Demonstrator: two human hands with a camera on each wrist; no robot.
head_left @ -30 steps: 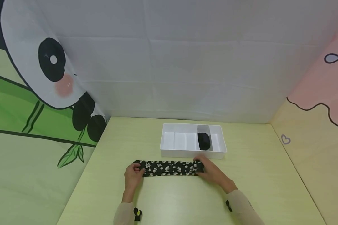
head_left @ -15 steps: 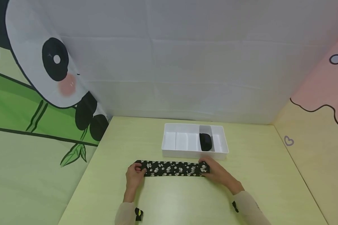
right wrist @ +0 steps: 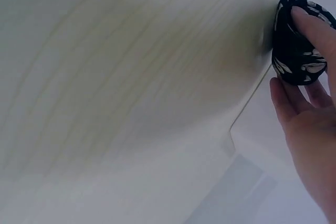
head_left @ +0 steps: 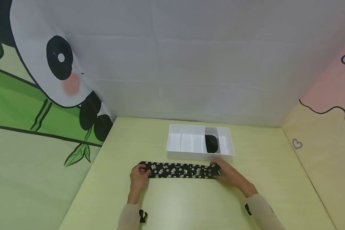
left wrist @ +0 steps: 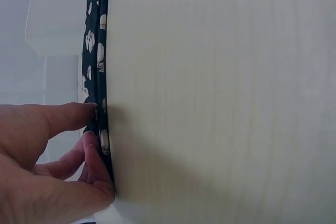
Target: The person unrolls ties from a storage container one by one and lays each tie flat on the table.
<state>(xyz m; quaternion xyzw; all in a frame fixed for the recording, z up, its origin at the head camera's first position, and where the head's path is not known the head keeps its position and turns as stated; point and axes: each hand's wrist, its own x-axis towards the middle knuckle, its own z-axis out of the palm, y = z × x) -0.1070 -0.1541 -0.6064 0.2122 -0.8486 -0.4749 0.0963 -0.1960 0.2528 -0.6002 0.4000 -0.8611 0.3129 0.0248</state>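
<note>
A long black cloth strip with a white print (head_left: 178,171) lies across the table in front of the white tray. My left hand (head_left: 139,178) pinches its left end; in the left wrist view, thumb and fingers (left wrist: 93,163) meet at the strip's layered edge. At the other end, my right hand (head_left: 228,174) holds the cloth between thumb and fingers. The right wrist view shows that end of the strip (right wrist: 299,51) curled over into a loop or roll, thumb on one side and fingers on the other. Part of the loop is cut off by the frame.
The white divided tray (head_left: 201,157) stands just beyond the strip, close to my right hand. A rounded black object (head_left: 211,143) sits in one of its compartments. Printed cloth walls (head_left: 178,73) enclose the table (head_left: 175,204) at the back and sides.
My right hand has moved to the right along with its end of the strip, so the strip spans a longer stretch. My left hand stays at its end. The head view has shifted slightly.
</note>
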